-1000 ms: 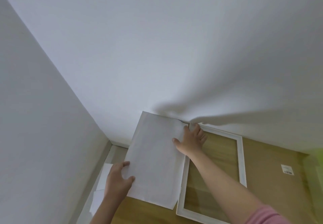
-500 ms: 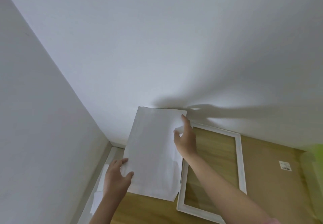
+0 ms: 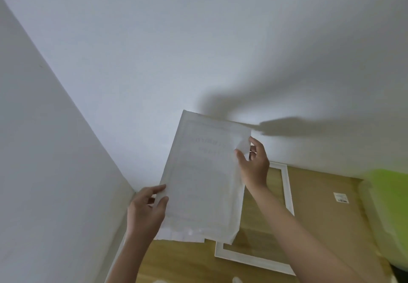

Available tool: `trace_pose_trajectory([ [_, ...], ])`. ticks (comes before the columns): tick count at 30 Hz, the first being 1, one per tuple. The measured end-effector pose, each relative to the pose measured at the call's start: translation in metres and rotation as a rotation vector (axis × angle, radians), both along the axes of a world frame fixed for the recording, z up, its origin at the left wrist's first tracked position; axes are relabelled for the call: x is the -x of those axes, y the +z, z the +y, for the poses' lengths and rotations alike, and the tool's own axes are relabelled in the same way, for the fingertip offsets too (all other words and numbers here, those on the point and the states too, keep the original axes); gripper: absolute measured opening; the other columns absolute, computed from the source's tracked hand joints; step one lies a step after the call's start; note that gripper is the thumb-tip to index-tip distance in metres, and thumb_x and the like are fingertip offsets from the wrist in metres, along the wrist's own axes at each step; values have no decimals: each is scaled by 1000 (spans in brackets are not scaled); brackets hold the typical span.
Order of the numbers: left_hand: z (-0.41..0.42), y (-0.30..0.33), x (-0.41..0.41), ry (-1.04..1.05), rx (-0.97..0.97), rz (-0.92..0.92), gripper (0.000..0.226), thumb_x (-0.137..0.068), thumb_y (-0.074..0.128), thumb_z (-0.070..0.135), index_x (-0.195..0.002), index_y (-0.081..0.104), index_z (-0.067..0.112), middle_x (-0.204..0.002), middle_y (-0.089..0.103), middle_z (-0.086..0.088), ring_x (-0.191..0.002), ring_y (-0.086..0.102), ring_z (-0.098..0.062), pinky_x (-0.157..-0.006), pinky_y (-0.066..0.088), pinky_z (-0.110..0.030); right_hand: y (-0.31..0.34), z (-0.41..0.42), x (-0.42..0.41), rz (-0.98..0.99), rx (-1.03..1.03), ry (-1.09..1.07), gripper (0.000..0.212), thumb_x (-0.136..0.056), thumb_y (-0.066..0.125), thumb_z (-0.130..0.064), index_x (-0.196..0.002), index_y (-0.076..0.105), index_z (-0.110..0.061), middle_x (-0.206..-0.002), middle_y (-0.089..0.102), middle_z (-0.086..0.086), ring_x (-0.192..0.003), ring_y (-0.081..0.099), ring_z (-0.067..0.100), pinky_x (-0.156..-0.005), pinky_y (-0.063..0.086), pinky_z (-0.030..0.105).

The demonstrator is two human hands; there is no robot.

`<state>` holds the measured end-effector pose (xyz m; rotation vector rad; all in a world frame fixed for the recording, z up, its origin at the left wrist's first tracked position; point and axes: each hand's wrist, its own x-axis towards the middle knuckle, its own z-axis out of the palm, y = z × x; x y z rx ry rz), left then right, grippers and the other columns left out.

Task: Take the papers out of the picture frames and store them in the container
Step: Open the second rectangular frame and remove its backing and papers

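You hold a stack of white papers (image 3: 204,179) up in the air in front of a white wall (image 3: 198,39), tilted so the top leans to the right. Faint grey print shows through the top sheet, too pale to read. The sheets are not squared: a lower sheet sticks out at the bottom left edge.

Your left hand (image 3: 146,211) pinches the lower left edge of the stack, thumb on the front, fingers behind. Your right hand (image 3: 254,164) grips the upper right edge, with the thumb pressed on the front and the fingers curled behind, bending that corner of the paper forward.

Below and behind the papers, a white picture frame (image 3: 287,185) lies flat on a wooden tabletop (image 3: 183,263); the wood shows through its opening. Just to the right of the frame lies a flat brown board (image 3: 326,212) with a small white label (image 3: 341,197) on it. At the far right edge is a blurred bright green object (image 3: 390,205); you cannot tell what it is. The table sits in the corner where two white walls meet.
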<state>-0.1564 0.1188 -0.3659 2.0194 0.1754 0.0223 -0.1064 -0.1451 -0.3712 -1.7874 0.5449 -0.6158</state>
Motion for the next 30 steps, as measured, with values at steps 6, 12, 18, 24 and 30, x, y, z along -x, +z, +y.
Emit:
trace_pose_trajectory([
  [6, -40, -5, 17, -225, -12, 80, 26, -74, 74, 10, -95, 67, 25, -90, 67, 12, -72, 59, -7, -57, 47, -11, -3, -51, 31, 42, 41, -85, 43, -80, 70, -9, -121, 58, -12, -115, 56, -5, -101, 52, 10, -87, 39, 16],
  [12, -83, -36, 44, -483, -151, 197, 33, -71, 76, 17, -103, 66, 21, -96, 62, 12, -76, 61, -3, -62, 45, -8, -31, -94, 72, 187, 184, -142, 42, -78, 72, -6, -119, 61, -4, -115, 63, 11, -104, 57, 24, -86, 38, 23],
  [18, -108, -55, 58, -634, -289, 231, 40, -75, 73, 23, -112, 61, 19, -104, 49, 10, -75, 61, -5, -66, 47, -9, -55, -116, 91, 346, 209, -122, 43, -82, 68, -9, -124, 57, -4, -118, 59, 14, -108, 53, 25, -89, 36, 23],
  [24, -116, -63, 59, -689, -377, 172, 45, -82, 67, 22, -124, 55, 14, -108, 42, 12, -80, 58, -4, -76, 46, -10, -71, -127, 85, 464, 241, -73, 45, -84, 66, -10, -127, 54, -2, -124, 55, 17, -113, 52, 29, -96, 37, 29],
  [30, -119, -68, 53, -682, -462, 127, 48, -84, 64, 29, -129, 51, 16, -119, 38, 7, -100, 53, -7, -89, 48, -17, -80, -132, 73, 664, 317, 12, 60, -81, 70, -29, -133, 48, -9, -129, 47, 15, -124, 41, 32, -100, 38, 39],
])
